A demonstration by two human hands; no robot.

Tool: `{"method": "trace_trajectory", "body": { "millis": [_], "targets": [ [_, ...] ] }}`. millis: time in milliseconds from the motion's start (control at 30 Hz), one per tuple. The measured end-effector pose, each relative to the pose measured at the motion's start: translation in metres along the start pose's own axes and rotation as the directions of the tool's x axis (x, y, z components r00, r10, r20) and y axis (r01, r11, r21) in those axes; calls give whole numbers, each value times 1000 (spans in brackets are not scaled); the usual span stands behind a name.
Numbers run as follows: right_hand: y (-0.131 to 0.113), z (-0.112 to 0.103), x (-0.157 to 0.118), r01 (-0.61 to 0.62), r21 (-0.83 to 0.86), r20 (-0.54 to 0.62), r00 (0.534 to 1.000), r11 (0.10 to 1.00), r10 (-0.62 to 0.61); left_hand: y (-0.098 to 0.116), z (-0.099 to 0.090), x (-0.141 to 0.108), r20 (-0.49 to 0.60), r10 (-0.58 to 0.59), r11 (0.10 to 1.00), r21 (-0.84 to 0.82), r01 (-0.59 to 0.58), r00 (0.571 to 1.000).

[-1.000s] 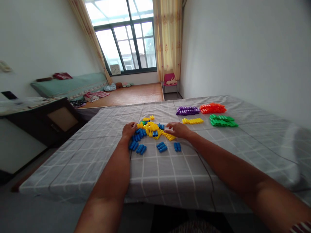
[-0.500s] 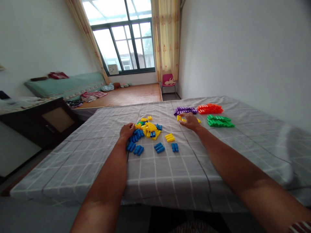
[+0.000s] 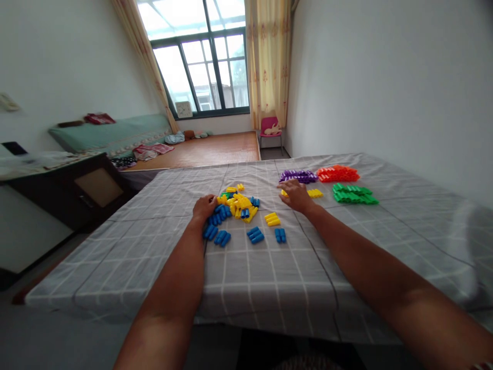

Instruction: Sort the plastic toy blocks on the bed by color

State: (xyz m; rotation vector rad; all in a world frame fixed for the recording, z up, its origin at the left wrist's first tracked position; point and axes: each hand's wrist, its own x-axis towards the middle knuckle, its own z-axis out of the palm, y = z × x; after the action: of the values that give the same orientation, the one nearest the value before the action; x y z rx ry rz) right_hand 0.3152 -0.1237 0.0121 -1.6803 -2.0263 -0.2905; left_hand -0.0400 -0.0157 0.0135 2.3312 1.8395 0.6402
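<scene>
My left hand rests with curled fingers against the left side of a mixed pile of yellow toy blocks and blue toy blocks; what its fingers hold, if anything, is hidden. Farther right, my right hand has its fingers and thumb around a yellow block, partly covered by the hand. This lies at the left end of a row with more yellow blocks. Between the hands are a separate yellow block and two blue ones, a wider block and a narrower block.
Purple blocks, orange-red blocks and green blocks are grouped at the back right on the grey checked cloth. A dark cabinet stands at left, a wooden bed and pink chair beyond.
My right hand has lowered over the left end of the yellow row, its fingers now reaching farther left. The left hand stays by the pile. The view has shifted slightly.
</scene>
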Motion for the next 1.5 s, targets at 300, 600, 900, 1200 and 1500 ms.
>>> {"method": "trace_trajectory", "body": {
  "millis": [300, 600, 900, 1200, 1500],
  "targets": [
    [-90, 18, 25, 259, 243, 130, 946, 935, -296, -2, 2, 0, 14, -20, 1000, 20, 20, 1000],
    [-74, 15, 46, 253, 304, 92, 952, 918, -293, -5, 0, 1, 40, 33, 999, 0, -33, 999],
    [87, -33, 6, -313, 281, 101, 950, 907, 296, -9, 4, 6, 34, -1, 1000, 9, 1, 999],
    [94, -37, -8, -311, 199, 293, 924, 929, 246, -9, 3, 4, 30, -9, 1000, 6, 9, 1000],
    [-14, -37, 6, 25, 495, 486, 820, 868, -301, -10, 5, 4, 29, 13, 1000, 9, -14, 999]
  ]
}}
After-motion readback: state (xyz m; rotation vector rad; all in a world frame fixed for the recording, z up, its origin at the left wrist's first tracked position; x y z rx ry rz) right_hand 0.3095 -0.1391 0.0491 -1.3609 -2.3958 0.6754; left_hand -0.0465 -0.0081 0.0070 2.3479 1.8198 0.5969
